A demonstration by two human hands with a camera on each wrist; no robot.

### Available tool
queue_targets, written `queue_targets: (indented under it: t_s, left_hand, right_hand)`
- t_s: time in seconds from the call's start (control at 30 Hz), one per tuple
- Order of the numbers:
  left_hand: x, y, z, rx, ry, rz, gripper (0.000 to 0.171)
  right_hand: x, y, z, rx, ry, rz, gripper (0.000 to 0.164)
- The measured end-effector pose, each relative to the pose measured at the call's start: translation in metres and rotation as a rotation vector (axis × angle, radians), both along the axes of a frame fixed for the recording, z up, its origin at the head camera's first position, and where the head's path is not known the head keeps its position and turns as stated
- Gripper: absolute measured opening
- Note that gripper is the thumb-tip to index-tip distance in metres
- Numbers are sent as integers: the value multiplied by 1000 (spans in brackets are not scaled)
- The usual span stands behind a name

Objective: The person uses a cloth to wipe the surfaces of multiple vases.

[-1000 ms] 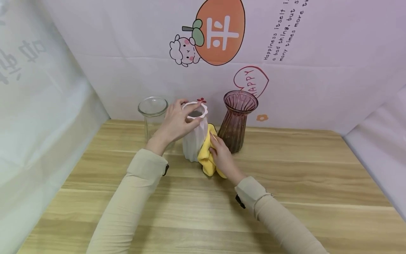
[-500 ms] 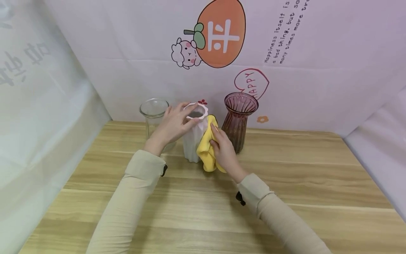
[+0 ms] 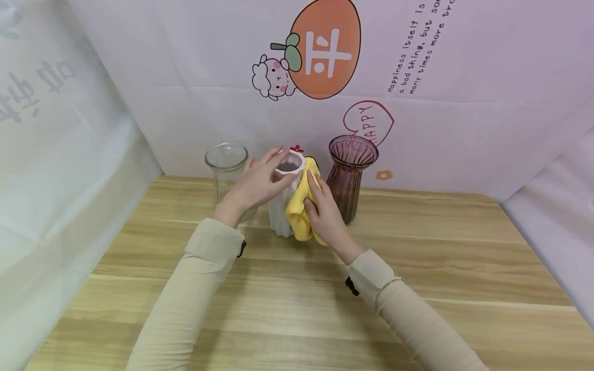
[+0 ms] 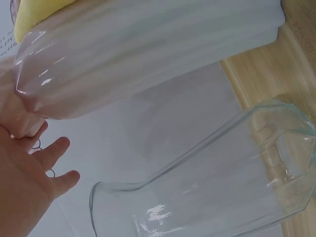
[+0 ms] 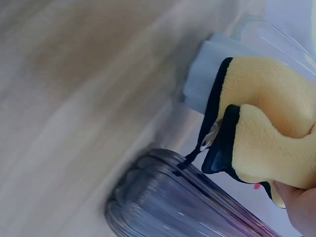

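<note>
A white fluted vase (image 3: 280, 211) stands upright on the wooden table, its scalloped rim facing up. Around that rim my left hand (image 3: 257, 181) holds it, thumb on the near side and fingers across the far side. In the left wrist view several fingers (image 4: 61, 153) spread away from the vase. My right hand (image 3: 325, 211) grips a yellow cloth (image 3: 299, 211) against the vase's right side, high up near the rim. Dark edging and a small loop show on the cloth (image 5: 266, 103) in the right wrist view.
Left of the white vase stands a clear glass vase (image 3: 226, 154), partly behind the left hand. A purple ribbed glass vase (image 3: 345, 190) is close on the right, just behind the right hand. A printed white cloth backdrop (image 3: 195, 103) rises behind the table (image 3: 441, 247).
My right hand has slid the yellow cloth upward along the white vase's side, from low down toward the rim. The left hand has stayed at the rim.
</note>
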State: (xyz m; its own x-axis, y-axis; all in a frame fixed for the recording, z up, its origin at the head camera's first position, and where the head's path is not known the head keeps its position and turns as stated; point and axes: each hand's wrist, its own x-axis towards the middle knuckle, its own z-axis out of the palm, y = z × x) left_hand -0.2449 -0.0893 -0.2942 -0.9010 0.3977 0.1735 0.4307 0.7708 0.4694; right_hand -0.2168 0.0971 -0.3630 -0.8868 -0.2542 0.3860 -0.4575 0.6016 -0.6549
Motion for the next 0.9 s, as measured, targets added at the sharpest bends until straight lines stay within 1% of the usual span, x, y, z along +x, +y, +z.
queue_targets:
  t_s: [0.13,0.27,0.4,0.5,0.6,0.7,0.8,0.9]
  left_hand:
    - [0,2,-2,20,18,54,73]
    - [0,5,-5,30,58,101,74]
    - [0,7,-7,18,100,116,71]
    - [1,7,-6,0,128,123,68]
    - [2,8,-6,-18,157,128,66]
    - [2,8,-5,-23,160,129,65]
    - [2,7,-4,-18,146,126,65]
    - [3,6,-4,-8,134,119,65]
  right_hand:
    - [0,-1,-12,-2,9,2,61]
    - [1,1,-25,22,8,2,62]
    - [2,4,-38,66,-24,-10,62]
    - [3,4,-43,91,-33,-27,63]
    - [4,4,-45,91,-12,-46,63]
    - [4,4,-42,69,14,-59,62]
    - [5,4,-36,33,44,-59,61]
    - [5,3,-25,3,89,-53,60]
